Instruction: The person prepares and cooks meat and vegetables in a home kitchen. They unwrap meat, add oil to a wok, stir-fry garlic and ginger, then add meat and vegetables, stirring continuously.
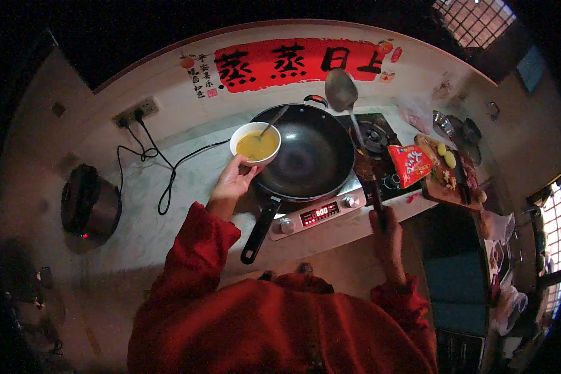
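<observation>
My left hand [233,182] holds a white bowl [264,161] by its near side, over the left edge of a dark wok. Yellow liquid, like beaten egg, fills part of it, and a metal utensil [278,116] leans inside. The wide wok [308,163] sits on an induction cooker [292,219] with a lit red display; no food shows in it. Its black handle [259,231] points towards me. In my right hand [388,236] is the dark handle of a long metal ladle [341,91], its round head raised beyond the wok's right rim.
Right of the wok is a gas burner [374,135], with a red food packet [407,164] beside it. A wooden cutting board [432,189] bears peeled pale-yellow pieces, chopped bits and meat. Far left stands a dark rice cooker [91,205]; black cords run from a wall socket [135,112].
</observation>
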### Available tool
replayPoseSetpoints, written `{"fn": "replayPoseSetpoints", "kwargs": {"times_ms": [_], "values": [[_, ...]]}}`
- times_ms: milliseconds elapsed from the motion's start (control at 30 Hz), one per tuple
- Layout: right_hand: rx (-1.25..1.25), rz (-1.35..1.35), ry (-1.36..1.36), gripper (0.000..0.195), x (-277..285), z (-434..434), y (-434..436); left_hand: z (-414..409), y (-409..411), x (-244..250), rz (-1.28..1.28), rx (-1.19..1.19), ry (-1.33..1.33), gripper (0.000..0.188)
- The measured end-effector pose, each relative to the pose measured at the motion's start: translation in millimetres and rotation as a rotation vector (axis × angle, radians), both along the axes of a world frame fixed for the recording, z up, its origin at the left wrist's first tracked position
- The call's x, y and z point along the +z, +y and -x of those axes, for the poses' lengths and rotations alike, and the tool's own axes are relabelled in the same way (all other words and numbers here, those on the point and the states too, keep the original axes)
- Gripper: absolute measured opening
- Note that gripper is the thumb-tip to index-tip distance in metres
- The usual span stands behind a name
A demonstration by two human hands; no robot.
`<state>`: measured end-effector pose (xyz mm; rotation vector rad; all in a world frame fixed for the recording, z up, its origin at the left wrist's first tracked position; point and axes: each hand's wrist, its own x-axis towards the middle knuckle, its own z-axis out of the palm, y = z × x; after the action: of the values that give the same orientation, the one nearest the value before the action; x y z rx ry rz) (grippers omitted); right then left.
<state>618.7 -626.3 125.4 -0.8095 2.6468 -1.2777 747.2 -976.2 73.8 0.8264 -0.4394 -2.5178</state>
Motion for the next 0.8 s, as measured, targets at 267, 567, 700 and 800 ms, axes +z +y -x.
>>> {"fn": "replayPoseSetpoints", "kwargs": {"times_ms": [267, 567, 700, 800], "values": [[0.013, -0.333, 0.092, 0.029, -34.8, 11.3, 16.8, 6.1, 7.7, -0.5, 0.005, -0.019, 0.005, 0.052], [-0.041, -0.151, 0.034, 0.027, -33.4, -2.3, 1.6, 0.3, 9.0, 0.9, 0.069, -0.023, -0.007, 0.051], [0.066, -0.204, -0.150, 0.033, -44.0, 5.4, 9.1, 1.4, 7.2, 0.2, 0.034, -0.011, 0.012, 0.051], [0.163, -0.161, -0.626, 0.036, -43.1, 8.7, 12.7, -5.1, 12.1, -1.8, 0.060, 0.019, -0.032, 0.053]]}}
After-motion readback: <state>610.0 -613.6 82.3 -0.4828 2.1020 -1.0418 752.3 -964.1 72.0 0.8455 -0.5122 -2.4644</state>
